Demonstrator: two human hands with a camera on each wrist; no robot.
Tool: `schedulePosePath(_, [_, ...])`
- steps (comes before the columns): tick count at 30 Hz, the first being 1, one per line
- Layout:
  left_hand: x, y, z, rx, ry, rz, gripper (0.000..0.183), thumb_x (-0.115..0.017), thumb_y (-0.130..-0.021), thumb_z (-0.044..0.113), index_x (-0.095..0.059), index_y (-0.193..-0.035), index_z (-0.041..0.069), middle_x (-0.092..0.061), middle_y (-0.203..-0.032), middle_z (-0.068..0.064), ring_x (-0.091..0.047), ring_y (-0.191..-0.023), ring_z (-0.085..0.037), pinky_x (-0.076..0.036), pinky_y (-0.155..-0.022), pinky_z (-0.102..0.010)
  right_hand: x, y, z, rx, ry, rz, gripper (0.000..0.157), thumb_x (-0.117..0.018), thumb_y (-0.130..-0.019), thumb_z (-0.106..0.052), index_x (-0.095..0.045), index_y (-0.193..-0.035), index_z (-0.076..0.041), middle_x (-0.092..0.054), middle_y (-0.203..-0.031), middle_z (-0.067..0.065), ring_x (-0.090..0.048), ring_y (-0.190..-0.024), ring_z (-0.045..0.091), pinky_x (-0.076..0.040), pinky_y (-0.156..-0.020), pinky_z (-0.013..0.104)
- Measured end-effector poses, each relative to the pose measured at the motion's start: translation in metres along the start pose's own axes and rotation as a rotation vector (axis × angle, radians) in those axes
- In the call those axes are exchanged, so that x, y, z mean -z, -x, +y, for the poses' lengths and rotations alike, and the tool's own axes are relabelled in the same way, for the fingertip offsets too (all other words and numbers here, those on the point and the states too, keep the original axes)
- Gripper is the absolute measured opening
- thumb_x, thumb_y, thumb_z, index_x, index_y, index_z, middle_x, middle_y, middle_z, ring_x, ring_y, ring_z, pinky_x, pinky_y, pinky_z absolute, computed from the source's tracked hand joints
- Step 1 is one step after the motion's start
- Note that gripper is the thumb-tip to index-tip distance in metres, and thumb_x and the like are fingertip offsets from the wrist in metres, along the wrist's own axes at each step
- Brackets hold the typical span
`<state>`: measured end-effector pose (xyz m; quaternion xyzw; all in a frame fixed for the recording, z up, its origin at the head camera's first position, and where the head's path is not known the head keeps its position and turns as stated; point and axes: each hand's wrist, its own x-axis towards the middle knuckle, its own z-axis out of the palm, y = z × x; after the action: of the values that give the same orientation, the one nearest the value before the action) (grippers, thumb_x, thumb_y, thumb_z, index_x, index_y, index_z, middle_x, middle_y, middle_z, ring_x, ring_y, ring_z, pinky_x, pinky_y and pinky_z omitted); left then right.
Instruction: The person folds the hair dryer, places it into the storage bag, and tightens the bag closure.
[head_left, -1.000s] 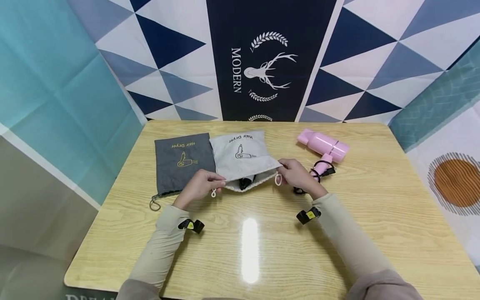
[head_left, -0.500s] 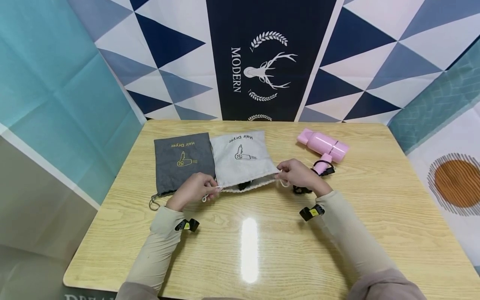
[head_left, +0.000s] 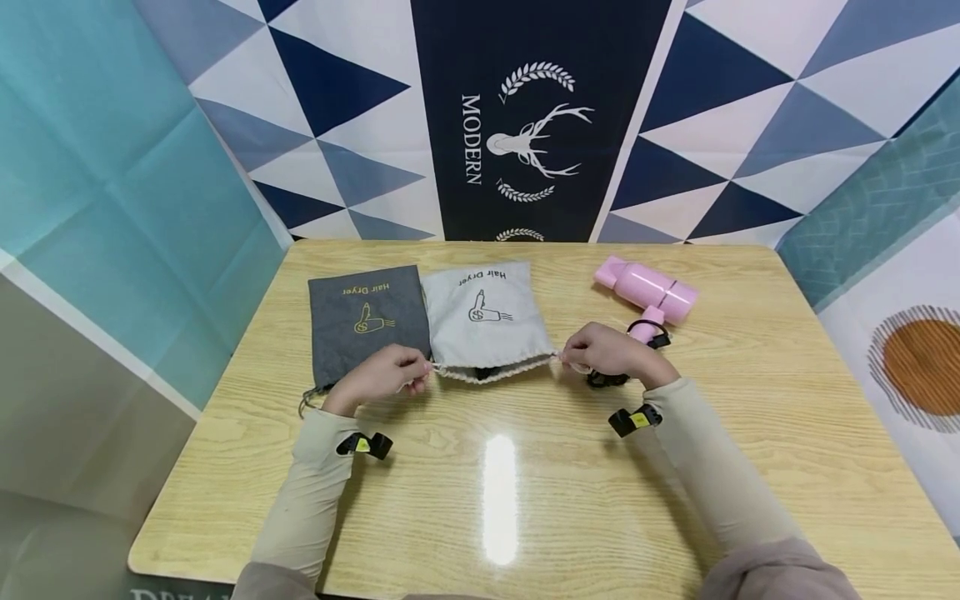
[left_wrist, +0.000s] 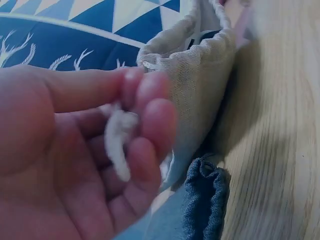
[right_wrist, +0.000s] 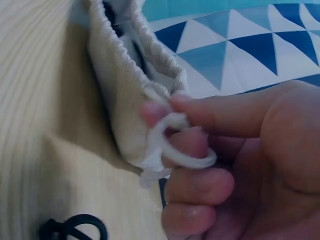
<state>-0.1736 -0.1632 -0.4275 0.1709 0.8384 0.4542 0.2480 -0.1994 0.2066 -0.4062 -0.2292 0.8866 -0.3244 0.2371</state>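
Observation:
A light grey drawstring bag (head_left: 487, 321) printed "Hair Dryer" lies on the table, its gathered mouth towards me and partly open. Something black (head_left: 487, 372) shows inside the mouth; the rest of it is hidden. At the mouth's left corner my left hand (head_left: 384, 375) pinches a white drawstring (left_wrist: 120, 140) between thumb and fingers. My right hand (head_left: 611, 352) pinches the looped white drawstring (right_wrist: 170, 145) at the right corner. Both strings are drawn outwards, and the rim (left_wrist: 195, 55) is puckered in the wrist views.
A dark grey "Hair Dryer" bag (head_left: 367, 325) lies left of the light one, partly under my left hand. A pink hair dryer (head_left: 648, 287) with a black cord (head_left: 607, 380) is at the right, beyond my right hand. Patterned cloth hangs behind the wooden table (head_left: 495, 500).
My hands have moved from the bag's rim to the drawstrings and spread apart. The mouth has narrowed and gathered, and less of the black thing shows.

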Motion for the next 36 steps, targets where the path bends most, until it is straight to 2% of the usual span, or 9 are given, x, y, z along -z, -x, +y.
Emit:
schedulePosePath(3, [0.003, -0.001, -0.001, -0.024, 0.096, 0.073, 0.031, -0.046, -0.104, 0.016, -0.062, -0.091, -0.008, -0.063, -0.08, -0.011, -0.06, -0.073, -0.021, -0.049, -0.063, -0.032, 0.004, 0.003, -0.001, 0.008, -0.042, 0.047, 0.028, -0.05, -0.101, -0.012, -0.068, -0.084, 0.002, -0.047, -0.065, 0.0, -0.041, -0.06, 0.013, -0.037, -0.061, 0.028])
schedulePosePath(8, [0.011, 0.001, -0.007, -0.045, 0.258, 0.177, 0.029, -0.049, -0.103, 0.017, -0.061, -0.086, -0.004, -0.062, -0.073, 0.001, -0.06, -0.069, -0.01, -0.054, -0.07, -0.035, 0.008, 0.009, 0.001, 0.006, -0.08, 0.089, 0.027, -0.051, -0.101, -0.014, -0.069, -0.09, 0.003, -0.059, -0.077, 0.008, -0.049, -0.068, 0.014, -0.042, -0.064, 0.026])
schedulePosePath(12, [0.022, 0.005, -0.011, -0.085, 0.285, 0.255, 0.029, -0.049, -0.102, 0.016, -0.059, -0.082, -0.004, -0.061, -0.07, 0.001, -0.059, -0.066, -0.011, -0.053, -0.068, -0.037, 0.01, 0.013, 0.005, 0.003, -0.091, 0.123, 0.026, -0.052, -0.1, -0.012, -0.068, -0.089, 0.005, -0.059, -0.077, 0.008, -0.049, -0.064, 0.01, -0.043, -0.059, 0.023])
schedulePosePath(15, [0.029, 0.007, -0.012, -0.091, 0.259, 0.255, 0.03, -0.049, -0.102, 0.016, -0.059, -0.084, -0.007, -0.061, -0.071, 0.001, -0.059, -0.067, -0.012, -0.053, -0.068, -0.038, 0.012, 0.017, 0.008, 0.006, -0.095, 0.155, 0.025, -0.053, -0.099, -0.011, -0.068, -0.087, 0.005, -0.058, -0.075, 0.007, -0.048, -0.061, 0.008, -0.042, -0.056, 0.022])
schedulePosePath(19, [0.038, 0.008, -0.012, -0.063, 0.245, 0.249, 0.031, -0.051, -0.102, 0.017, -0.061, -0.088, -0.009, -0.062, -0.073, 0.002, -0.062, -0.07, -0.016, -0.055, -0.071, -0.038, 0.015, 0.023, 0.012, -0.012, -0.09, 0.261, 0.025, -0.056, -0.098, -0.014, -0.069, -0.087, 0.003, -0.06, -0.075, 0.008, -0.047, -0.061, 0.007, -0.042, -0.055, 0.023])
schedulePosePath(22, [0.047, 0.01, -0.012, -0.053, 0.256, 0.29, 0.027, -0.052, -0.101, 0.017, -0.063, -0.087, -0.002, -0.063, -0.072, 0.003, -0.063, -0.072, -0.018, -0.055, -0.071, -0.036, 0.019, 0.029, 0.017, -0.043, -0.08, 0.355, 0.027, -0.056, -0.099, -0.017, -0.07, -0.09, 0.003, -0.06, -0.075, 0.008, -0.046, -0.06, 0.006, -0.041, -0.053, 0.024])
schedulePosePath(25, [0.059, 0.013, -0.012, -0.072, 0.297, 0.336, 0.023, -0.053, -0.101, 0.016, -0.065, -0.084, 0.006, -0.063, -0.072, 0.005, -0.063, -0.07, -0.013, -0.054, -0.068, -0.029, 0.022, 0.035, 0.024, -0.065, -0.074, 0.419, 0.029, -0.053, -0.1, -0.017, -0.07, -0.092, 0.005, -0.062, -0.079, 0.012, -0.046, -0.062, 0.005, -0.04, -0.053, 0.023])
schedulePosePath(30, [0.069, 0.016, -0.012, -0.126, 0.434, 0.364, 0.024, -0.051, -0.101, 0.013, -0.066, -0.083, 0.013, -0.062, -0.073, 0.006, -0.061, -0.067, -0.007, -0.052, -0.065, -0.021, 0.027, 0.044, 0.031, -0.101, -0.137, 0.464, 0.031, -0.051, -0.1, -0.015, -0.067, -0.089, 0.008, -0.063, -0.083, 0.012, -0.046, -0.066, 0.006, -0.041, -0.053, 0.024])
schedulePosePath(36, [0.06, 0.011, -0.01, -0.162, 0.525, 0.362, 0.025, -0.05, -0.102, 0.013, -0.066, -0.083, 0.015, -0.064, -0.074, 0.007, -0.062, -0.071, -0.004, -0.053, -0.069, -0.019, 0.028, 0.048, 0.031, -0.079, -0.254, 0.461, 0.032, -0.051, -0.1, -0.016, -0.064, -0.088, 0.011, -0.059, -0.075, 0.0, -0.046, -0.061, 0.007, -0.043, -0.05, 0.025])
